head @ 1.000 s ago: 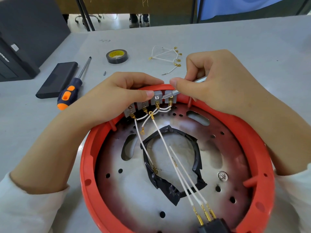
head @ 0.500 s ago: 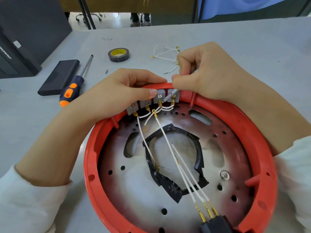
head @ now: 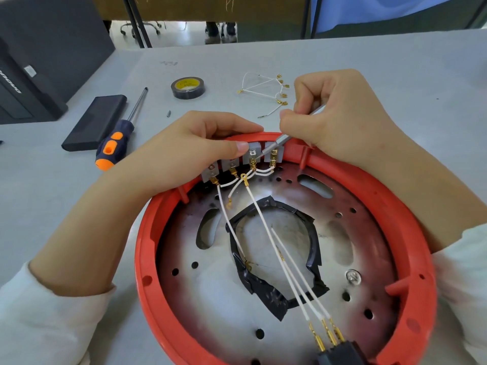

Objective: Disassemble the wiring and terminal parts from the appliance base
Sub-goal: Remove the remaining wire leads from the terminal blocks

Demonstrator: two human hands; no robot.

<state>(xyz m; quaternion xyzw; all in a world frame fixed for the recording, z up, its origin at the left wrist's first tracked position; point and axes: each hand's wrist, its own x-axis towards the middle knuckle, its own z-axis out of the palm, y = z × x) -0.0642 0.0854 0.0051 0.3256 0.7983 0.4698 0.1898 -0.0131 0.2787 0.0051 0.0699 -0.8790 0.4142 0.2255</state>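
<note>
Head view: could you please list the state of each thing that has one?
Left hand: steadies the terminal blocks at the base rim.
Right hand: holds a metal tool, tip at the blocks.
White wires: still attached.
Orange screwdriver: lying unused.
Tape roll: lying flat.
Loose wires: removed, on the table.

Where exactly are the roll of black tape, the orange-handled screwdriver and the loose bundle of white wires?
roll of black tape (head: 188,88), head view, on its yellow inner ring.
orange-handled screwdriver (head: 112,147), head view, on its handle.
loose bundle of white wires (head: 259,86), head view, on a wire.
</note>
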